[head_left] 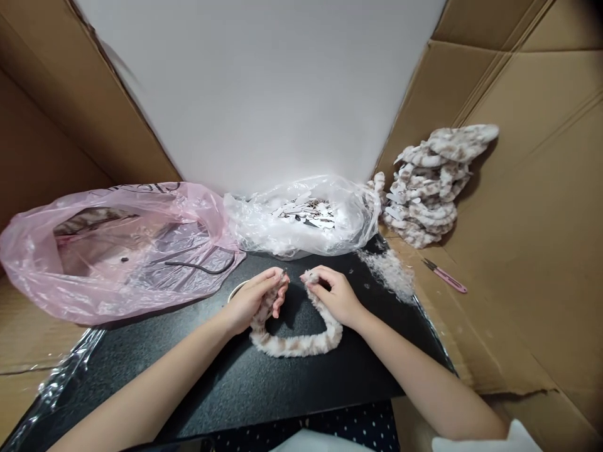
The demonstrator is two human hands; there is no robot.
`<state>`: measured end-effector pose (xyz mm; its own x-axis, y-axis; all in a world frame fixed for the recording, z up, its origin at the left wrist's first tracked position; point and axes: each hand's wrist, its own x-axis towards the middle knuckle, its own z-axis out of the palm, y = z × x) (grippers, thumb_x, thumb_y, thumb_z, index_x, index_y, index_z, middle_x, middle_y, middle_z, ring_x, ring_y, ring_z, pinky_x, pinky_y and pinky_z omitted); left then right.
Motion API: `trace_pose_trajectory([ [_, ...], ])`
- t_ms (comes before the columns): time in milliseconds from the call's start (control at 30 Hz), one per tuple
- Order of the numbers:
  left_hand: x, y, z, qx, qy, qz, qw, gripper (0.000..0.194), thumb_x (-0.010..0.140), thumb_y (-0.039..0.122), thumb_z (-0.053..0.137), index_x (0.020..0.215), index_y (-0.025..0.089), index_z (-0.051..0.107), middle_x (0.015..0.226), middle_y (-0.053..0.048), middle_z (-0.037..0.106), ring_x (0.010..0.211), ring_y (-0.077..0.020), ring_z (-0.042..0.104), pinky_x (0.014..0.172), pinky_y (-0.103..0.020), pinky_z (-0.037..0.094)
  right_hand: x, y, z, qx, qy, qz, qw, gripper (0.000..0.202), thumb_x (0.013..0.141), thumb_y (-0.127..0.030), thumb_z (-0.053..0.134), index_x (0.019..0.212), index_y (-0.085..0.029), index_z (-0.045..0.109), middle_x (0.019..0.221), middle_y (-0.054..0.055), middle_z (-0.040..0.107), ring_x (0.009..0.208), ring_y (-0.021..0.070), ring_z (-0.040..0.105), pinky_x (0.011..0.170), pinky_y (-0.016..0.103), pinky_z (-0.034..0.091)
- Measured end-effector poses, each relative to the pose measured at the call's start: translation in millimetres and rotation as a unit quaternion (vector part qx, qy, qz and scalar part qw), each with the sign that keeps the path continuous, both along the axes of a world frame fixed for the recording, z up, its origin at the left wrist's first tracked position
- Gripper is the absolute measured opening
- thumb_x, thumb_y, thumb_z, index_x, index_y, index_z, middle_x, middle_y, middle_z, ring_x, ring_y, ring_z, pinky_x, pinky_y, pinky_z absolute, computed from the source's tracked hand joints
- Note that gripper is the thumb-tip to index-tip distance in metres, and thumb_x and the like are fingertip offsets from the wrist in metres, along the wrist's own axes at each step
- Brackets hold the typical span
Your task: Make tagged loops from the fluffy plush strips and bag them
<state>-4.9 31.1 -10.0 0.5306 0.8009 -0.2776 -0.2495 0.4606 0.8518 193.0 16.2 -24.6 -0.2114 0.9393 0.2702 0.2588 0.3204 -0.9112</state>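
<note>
A fluffy white-and-brown plush band (296, 345) hangs in a U shape low over the black table, its two ends raised and apart. My left hand (261, 295) is closed around one end, where a small dark tip pokes out between thumb and fingers. The other end is pinched in my right hand (332, 292), thumb against fingertips. Behind my left hand part of a pale ring (235, 290) shows; most of it is hidden.
A pink plastic bag (141, 251) lies open at the left, a dark cord (200, 268) on it. A clear bag (301, 232) holds white tags. At right are piled plush bands (431, 182), loose fluff (391, 273) and pink thread snips (445, 276) on cardboard.
</note>
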Motion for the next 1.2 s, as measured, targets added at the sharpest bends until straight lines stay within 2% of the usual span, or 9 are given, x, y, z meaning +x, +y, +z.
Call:
trace_pose_trajectory([
  [133,-1,-7,-0.7,0.022,-0.015,-0.005,1.000,0.033,0.083,0.044,0.062,0.075,0.018,0.044,0.059,0.008,0.033,0.042,-0.0024,0.024,0.038,-0.011,0.019,-6,-9,7.1,0.034,-0.003,0.019,0.999,0.011,0.086,-0.022,0.058,0.087,-0.019,0.069,0.089,0.006,0.065,0.086,0.0191,0.060,0.081,0.033,0.047],
  [333,2,-12,-5.3,0.014,-0.033,-0.045,0.998,0.026,0.077,0.033,0.055,0.099,0.022,0.048,0.058,0.008,0.038,0.043,-0.0046,0.021,0.040,-0.013,0.016,-8,-14,6.0,0.049,0.002,-0.006,0.999,0.024,0.082,-0.020,0.062,0.106,-0.023,0.067,0.102,0.007,0.064,0.093,0.0197,0.059,0.084,0.034,0.047],
  [500,2,-16,-8.9,0.011,-0.010,-0.063,0.998,0.035,0.074,0.025,0.053,0.108,0.027,0.043,0.056,0.010,0.036,0.043,-0.0055,0.020,0.042,-0.013,0.018,-14,-17,-3.7,-0.038,0.089,-0.006,0.995,0.024,0.083,-0.020,0.060,0.107,-0.022,0.065,0.095,0.004,0.068,0.085,0.0165,0.062,0.079,0.030,0.049],
  [600,2,-18,-6.0,0.080,0.054,-0.041,0.994,0.037,0.075,0.026,0.063,0.108,0.026,0.046,0.061,0.009,0.040,0.047,-0.0065,0.030,0.045,-0.015,0.025,-18,-18,-6.8,-0.077,0.138,-0.007,0.987,0.016,0.081,-0.022,0.062,0.097,-0.021,0.066,0.089,0.003,0.068,0.082,0.0164,0.063,0.078,0.030,0.050],
  [767,7,-20,-3.3,0.192,0.158,0.038,0.968,0.027,0.073,0.034,0.075,0.082,0.017,0.056,0.069,0.003,0.051,0.063,-0.0103,0.044,0.057,-0.020,0.036,-22,-22,-2.9,-0.105,0.191,-0.017,0.976,0.013,0.078,-0.026,0.066,0.089,-0.020,0.064,0.084,0.003,0.066,0.079,0.0156,0.062,0.077,0.029,0.051],
  [900,9,-18,-8.4,0.116,0.124,0.048,0.984,0.037,0.067,0.043,0.079,0.071,0.013,0.057,0.058,0.005,0.042,0.052,-0.0067,0.033,0.048,-0.019,0.026,-23,-24,0.9,-0.129,0.183,0.025,0.974,0.030,0.072,-0.027,0.072,0.100,-0.022,0.063,0.090,0.002,0.064,0.085,0.0166,0.062,0.079,0.030,0.051],
  [1000,10,-18,-9.6,0.057,0.068,0.046,0.995,0.041,0.066,0.047,0.079,0.075,0.013,0.059,0.056,0.007,0.037,0.048,-0.0046,0.024,0.044,-0.018,0.018,-23,-22,1.8,-0.099,0.162,0.042,0.981,0.015,0.072,-0.023,0.070,0.087,-0.021,0.066,0.084,0.002,0.061,0.080,0.0162,0.060,0.074,0.028,0.050],
  [1100,10,-20,-5.8,0.052,0.051,0.043,0.996,0.040,0.068,0.045,0.078,0.088,0.015,0.061,0.058,0.007,0.040,0.048,-0.0046,0.026,0.043,-0.018,0.020,-21,-18,1.4,-0.096,0.193,-0.019,0.976,0.010,0.071,-0.026,0.070,0.075,-0.021,0.063,0.076,0.001,0.060,0.073,0.0158,0.058,0.069,0.028,0.049],
  [1200,9,-19,-1.1,0.050,0.076,-0.011,0.996,0.041,0.068,0.041,0.079,0.094,0.016,0.061,0.058,0.008,0.038,0.047,-0.0042,0.024,0.042,-0.017,0.018,-20,-15,0.3,-0.130,0.239,-0.077,0.959,0.018,0.066,-0.031,0.073,0.076,-0.021,0.061,0.072,0.000,0.061,0.070,0.0161,0.058,0.067,0.029,0.051],
])
